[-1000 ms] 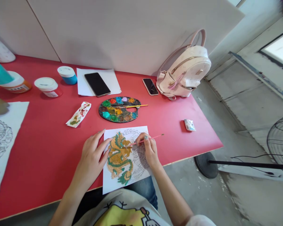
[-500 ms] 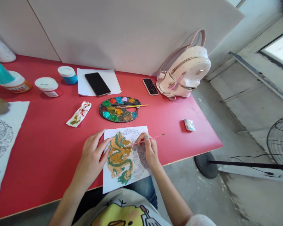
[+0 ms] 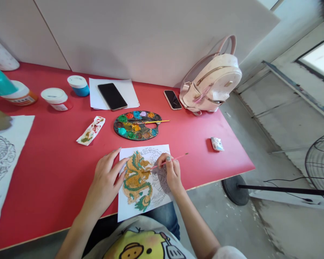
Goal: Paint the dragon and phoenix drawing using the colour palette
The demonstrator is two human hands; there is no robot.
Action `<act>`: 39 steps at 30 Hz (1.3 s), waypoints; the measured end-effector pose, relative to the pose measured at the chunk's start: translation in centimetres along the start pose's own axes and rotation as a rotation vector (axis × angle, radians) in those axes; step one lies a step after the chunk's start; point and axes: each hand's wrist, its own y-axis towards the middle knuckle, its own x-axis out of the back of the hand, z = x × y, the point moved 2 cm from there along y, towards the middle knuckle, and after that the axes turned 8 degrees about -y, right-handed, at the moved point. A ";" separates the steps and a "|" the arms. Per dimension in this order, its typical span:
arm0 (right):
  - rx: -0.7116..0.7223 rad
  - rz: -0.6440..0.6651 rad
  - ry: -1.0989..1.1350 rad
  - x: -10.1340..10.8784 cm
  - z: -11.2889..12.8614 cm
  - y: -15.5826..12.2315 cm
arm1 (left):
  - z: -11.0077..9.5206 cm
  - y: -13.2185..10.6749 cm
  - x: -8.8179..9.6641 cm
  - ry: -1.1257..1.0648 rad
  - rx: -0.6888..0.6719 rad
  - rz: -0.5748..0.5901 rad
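Note:
My right hand (image 3: 171, 172) pinches a thin pink paintbrush (image 3: 178, 157), its tip at the painted part of a sheet of paper (image 3: 124, 212). On that sheet is a dragon picture (image 3: 136, 181) in orange-gold and green; the right portion is only black line drawing. Fingers apart, my left hand (image 3: 106, 176) rests at the sheet's left edge, fingertips on the paper. Just beyond the sheet lies a black palette (image 3: 132, 137) with many paint colours. A second brush with a yellow handle (image 3: 163, 121) lies across it.
A stained tissue (image 3: 90, 131), a large phone (image 3: 112, 96) on white paper, a smaller phone (image 3: 172, 99) and a pink backpack (image 3: 216, 82) are on the red table. Paint jars (image 3: 56, 99) stand at left near another line drawing (image 3: 0, 158). A small packet (image 3: 217, 144) lies right.
The brush tip has shifted slightly to the right and down on the dragon, with a small move of my right fingers. My left hand stays in place.

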 end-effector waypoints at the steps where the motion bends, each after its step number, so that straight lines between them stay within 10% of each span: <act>1: -0.007 -0.017 0.005 0.0 -0.1 0.0 | 0.0 0.0 0.0 0.005 -0.006 0.001; 39: 0.008 0.067 0.007 -0.1 -0.1 -0.1 | 0.0 -0.1 -0.1 0.019 -0.022 -0.005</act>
